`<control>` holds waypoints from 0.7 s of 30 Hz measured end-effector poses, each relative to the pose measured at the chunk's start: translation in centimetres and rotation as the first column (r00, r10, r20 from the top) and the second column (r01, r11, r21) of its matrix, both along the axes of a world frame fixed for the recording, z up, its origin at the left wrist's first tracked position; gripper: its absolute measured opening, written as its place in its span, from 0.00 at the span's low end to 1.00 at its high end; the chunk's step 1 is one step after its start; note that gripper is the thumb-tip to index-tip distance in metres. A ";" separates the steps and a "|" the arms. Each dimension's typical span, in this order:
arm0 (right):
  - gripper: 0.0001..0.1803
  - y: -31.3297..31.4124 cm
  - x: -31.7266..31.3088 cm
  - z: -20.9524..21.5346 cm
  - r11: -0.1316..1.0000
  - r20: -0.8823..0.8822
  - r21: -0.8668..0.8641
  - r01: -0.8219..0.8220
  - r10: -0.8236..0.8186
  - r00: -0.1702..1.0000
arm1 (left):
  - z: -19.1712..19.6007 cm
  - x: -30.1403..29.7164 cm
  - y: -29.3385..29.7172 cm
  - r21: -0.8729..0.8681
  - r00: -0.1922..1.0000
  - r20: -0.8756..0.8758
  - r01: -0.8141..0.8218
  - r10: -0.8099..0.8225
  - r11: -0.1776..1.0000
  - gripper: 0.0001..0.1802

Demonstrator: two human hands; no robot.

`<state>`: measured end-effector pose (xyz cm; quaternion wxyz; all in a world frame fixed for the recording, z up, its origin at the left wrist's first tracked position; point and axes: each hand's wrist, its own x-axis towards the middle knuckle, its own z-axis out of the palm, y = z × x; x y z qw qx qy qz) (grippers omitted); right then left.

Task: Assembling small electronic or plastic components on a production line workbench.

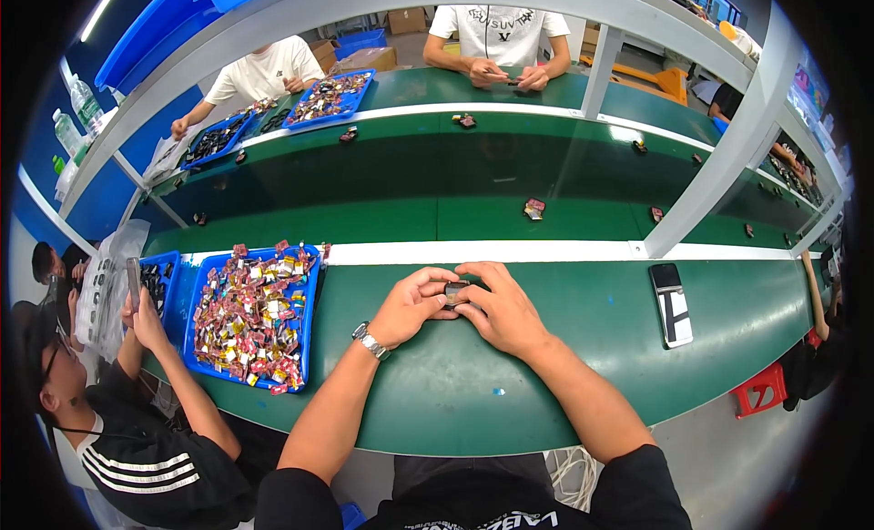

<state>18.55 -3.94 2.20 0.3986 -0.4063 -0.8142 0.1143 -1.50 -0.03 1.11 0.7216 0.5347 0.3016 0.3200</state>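
Black, plastic-looking material forms the small rounded casing [452, 296] at the centre of the frame, where the left hand [406, 310] and the right hand [503, 313] pinch it between curled, nearly closed fingers; contact with the glossy green tabletop [437, 398] cannot be determined. Judged by appearance, the casing is light, stiff, slightly slippery and possibly fragile inside, so grip its opposite edges with light fingertip pressure, clear of its face. At left of frame, a blue rectangular plastic tray [312, 289] contains loose, small red, white and yellow components [250, 316].
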 end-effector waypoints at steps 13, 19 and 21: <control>0.06 -0.4 -0.9 -1.0 0.984 -0.161 -0.163 0.078 -0.105 0.981 | -0.1 -0.1 0.0 0.052 0.996 0.057 0.059 -0.062 0.997 0.21; 0.07 -0.4 -0.6 -0.8 0.983 -0.191 -0.184 -0.013 -0.023 0.981 | -0.2 -0.1 0.0 0.056 0.999 0.017 0.040 -0.041 0.998 0.19; 0.07 -0.6 -0.9 -0.9 0.986 -0.213 -0.164 0.036 -0.071 0.974 | -0.1 -0.1 0.0 0.053 1.000 0.009 0.022 -0.022 0.998 0.18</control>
